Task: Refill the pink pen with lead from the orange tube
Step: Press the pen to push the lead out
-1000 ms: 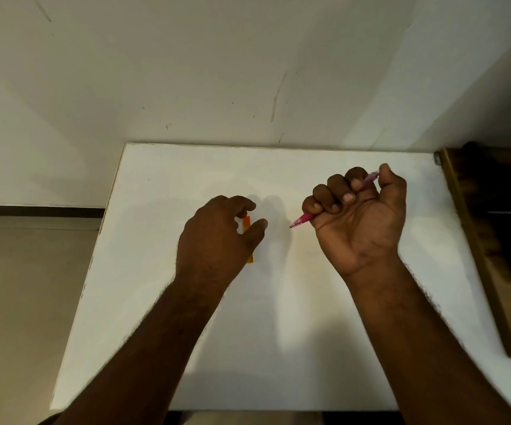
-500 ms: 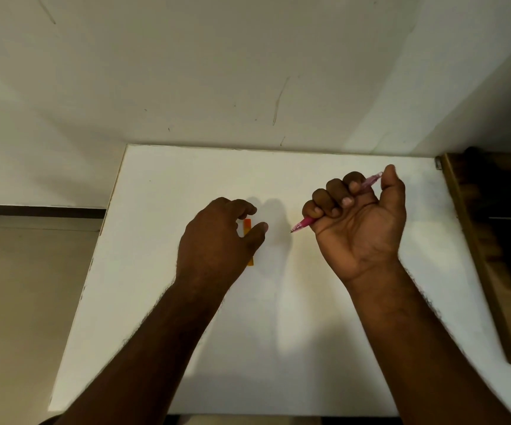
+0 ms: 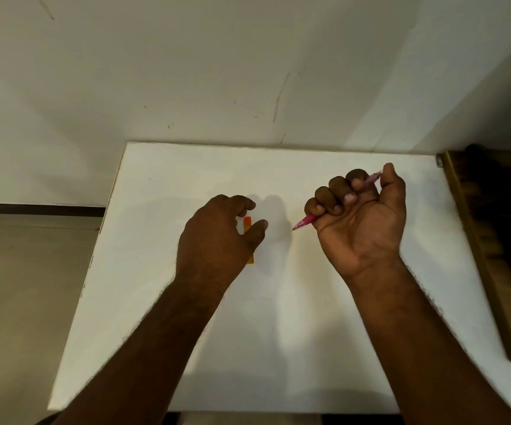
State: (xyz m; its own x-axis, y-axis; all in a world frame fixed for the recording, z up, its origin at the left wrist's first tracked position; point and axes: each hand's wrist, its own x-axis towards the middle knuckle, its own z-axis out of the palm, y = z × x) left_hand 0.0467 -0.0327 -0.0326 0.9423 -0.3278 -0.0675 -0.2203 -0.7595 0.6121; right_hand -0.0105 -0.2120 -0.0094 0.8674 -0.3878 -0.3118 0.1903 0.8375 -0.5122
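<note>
The orange tube (image 3: 247, 224) lies on the white table (image 3: 278, 332), left of centre, with its long side pointing away from me. My left hand (image 3: 217, 237) covers most of it, palm down, and the thumb and forefinger pinch its far end. Only that end and the near tip show. To the right, my right hand (image 3: 358, 216) is raised, palm toward me, with its fingers closed around the pink pen (image 3: 305, 221). The pen's metal tip points left and down toward the tube. Its back end sticks out by the thumb.
A white wall rises right behind the table's far edge. A wooden piece of furniture (image 3: 475, 240) with dark things on it stands against the table's right side. The floor shows beyond the table's left edge.
Both hands stay almost where they were. The right hand with the pen has shifted very slightly, and the tube has not moved.
</note>
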